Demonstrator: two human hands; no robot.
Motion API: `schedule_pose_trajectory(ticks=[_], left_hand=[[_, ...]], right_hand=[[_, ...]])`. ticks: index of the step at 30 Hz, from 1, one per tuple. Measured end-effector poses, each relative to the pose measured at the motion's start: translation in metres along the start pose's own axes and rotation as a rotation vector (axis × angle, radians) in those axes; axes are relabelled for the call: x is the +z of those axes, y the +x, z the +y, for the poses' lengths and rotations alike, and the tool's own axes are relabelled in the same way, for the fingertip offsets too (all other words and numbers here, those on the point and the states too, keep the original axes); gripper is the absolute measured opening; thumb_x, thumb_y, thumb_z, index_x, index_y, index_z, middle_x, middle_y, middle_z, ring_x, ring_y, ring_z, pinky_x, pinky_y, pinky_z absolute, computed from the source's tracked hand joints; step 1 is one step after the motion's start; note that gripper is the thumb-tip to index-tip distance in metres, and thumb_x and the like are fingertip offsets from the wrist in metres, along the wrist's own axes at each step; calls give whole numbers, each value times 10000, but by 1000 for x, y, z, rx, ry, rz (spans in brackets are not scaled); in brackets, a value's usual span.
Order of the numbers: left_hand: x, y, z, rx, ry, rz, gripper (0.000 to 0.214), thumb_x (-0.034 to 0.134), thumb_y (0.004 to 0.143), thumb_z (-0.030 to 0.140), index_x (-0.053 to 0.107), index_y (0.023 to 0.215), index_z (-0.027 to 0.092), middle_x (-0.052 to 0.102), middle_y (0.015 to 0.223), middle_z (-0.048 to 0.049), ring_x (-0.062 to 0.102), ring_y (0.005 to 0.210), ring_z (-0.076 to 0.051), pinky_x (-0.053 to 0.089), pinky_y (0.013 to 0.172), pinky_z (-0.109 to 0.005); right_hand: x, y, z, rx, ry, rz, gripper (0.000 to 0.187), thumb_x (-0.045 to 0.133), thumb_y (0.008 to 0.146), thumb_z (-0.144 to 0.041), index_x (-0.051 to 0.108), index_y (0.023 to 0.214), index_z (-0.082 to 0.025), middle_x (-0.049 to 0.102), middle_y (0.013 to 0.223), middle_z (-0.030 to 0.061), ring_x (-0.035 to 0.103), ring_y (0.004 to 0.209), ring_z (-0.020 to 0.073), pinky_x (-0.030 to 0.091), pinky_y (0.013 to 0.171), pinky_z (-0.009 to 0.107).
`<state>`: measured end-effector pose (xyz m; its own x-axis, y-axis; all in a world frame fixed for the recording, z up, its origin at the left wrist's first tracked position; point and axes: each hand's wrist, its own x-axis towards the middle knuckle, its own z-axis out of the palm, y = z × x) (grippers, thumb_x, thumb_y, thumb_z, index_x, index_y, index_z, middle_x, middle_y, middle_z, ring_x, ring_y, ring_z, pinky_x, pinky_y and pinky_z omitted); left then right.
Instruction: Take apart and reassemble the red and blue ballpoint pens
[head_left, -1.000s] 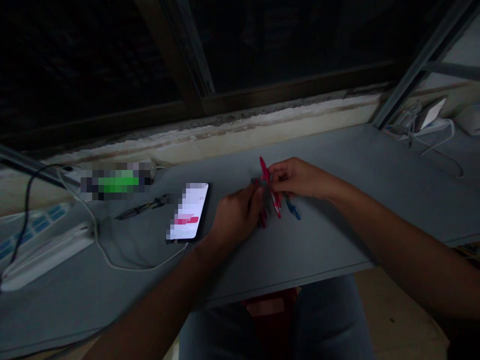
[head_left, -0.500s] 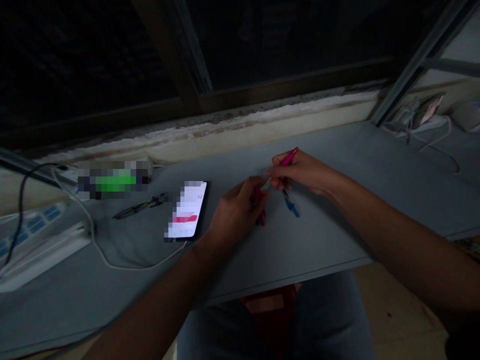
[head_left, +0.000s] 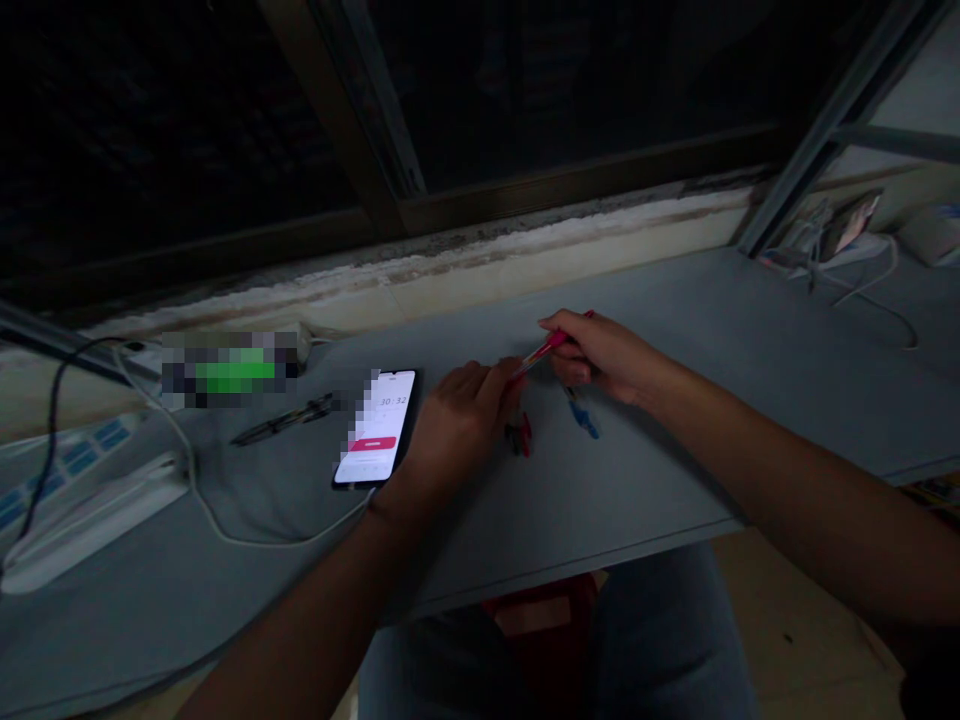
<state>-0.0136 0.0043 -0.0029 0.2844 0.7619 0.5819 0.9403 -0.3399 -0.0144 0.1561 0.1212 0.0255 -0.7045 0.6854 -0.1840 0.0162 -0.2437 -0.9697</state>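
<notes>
Since the earlier frame, the red pen (head_left: 537, 353) had risen clear of the small pieces and tilted over; the right hand (head_left: 600, 352) now pinched it between thumb and fingers near its upper end, its lower end slanting toward the left hand (head_left: 461, 420). The left hand lay low over the desk (head_left: 645, 500), its fingers curved and reaching the pen's lower end; whether they gripped it could not be told. The hands stood close together, joined only by the pen.

Below them, a small red-and-black piece (head_left: 519, 436) and a small blue piece (head_left: 582, 415) lay apart on the desk, nothing covering them; toward the left, a smartphone (head_left: 375, 428) showed 30:32 just beside the left hand; beyond it lay a dark pen (head_left: 289, 420); a white power strip (head_left: 97, 510) and its cable sat nearer the desk's left end.
</notes>
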Motion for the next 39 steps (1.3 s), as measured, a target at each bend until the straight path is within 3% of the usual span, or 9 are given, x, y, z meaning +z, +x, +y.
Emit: schedule_pose_trajectory(ticks=[7,13,17,21,24,27,31,33,39], left_hand=[[3,-8,-6,44,89,-121,386,380,1108,333,675,1149,87,714,757,-116,675,659,-222,482,618,-317],[9,-11,2,-37,66,-228,423,321,1112,303,676,993,106,676,646,-86,631,554,-200,446,565,-297],[9,-7,9,-168,-180,-262,459,259,1125,318,655,1006,118,695,682,-51,627,528,-141,449,546,-244],[6,-5,13,-288,-532,-240,516,255,1127,380,666,930,139,644,615,-3,595,488,-105,450,533,-217],[8,-5,15,-342,-609,-185,499,304,1119,396,694,946,137,620,597,9,587,491,-103,453,536,-217],[13,-6,14,-385,-601,-153,468,354,1108,407,711,979,132,601,587,14,576,488,-105,444,519,-218],[16,-7,12,-437,-601,-126,485,353,1103,441,714,1011,131,594,581,10,566,490,-114,435,508,-225],[15,-6,10,-452,-611,-117,484,339,1105,441,706,1029,134,601,594,7,568,503,-118,436,517,-230],[11,-3,11,-458,-597,-114,420,344,1099,381,668,973,146,573,596,14,533,494,-117,404,502,-232]], right_hand=[[-1,0,0,75,-21,-56,535,416,1021,-309,270,508,-256,301,353,-34,275,342,94,252,404,267],[-4,-2,-2,-13,-248,-66,552,436,996,-252,319,457,-229,318,345,-40,253,334,74,243,424,268],[-19,-4,-12,-157,-410,-212,552,546,982,-315,396,463,-201,388,395,-47,317,406,65,299,493,246],[-38,-1,-20,-231,-473,-370,372,787,843,-416,582,666,-161,541,568,-41,474,550,81,362,556,222],[-46,4,-18,-245,-447,-314,349,795,841,-458,623,807,-157,613,651,-22,519,562,90,390,544,221],[-48,9,-14,-257,-458,-207,384,762,868,-485,617,743,-152,617,644,-6,522,543,85,407,534,223],[-48,13,-11,-301,-378,-178,344,898,704,-305,647,892,-163,664,748,-20,579,624,94,462,588,219],[-47,14,-11,-310,-341,-159,361,874,729,-313,651,973,-168,681,804,-10,605,667,105,483,611,228],[-45,18,-9,-332,-330,-95,322,789,831,-428,630,763,-156,647,668,-11,573,610,93,481,601,225]])
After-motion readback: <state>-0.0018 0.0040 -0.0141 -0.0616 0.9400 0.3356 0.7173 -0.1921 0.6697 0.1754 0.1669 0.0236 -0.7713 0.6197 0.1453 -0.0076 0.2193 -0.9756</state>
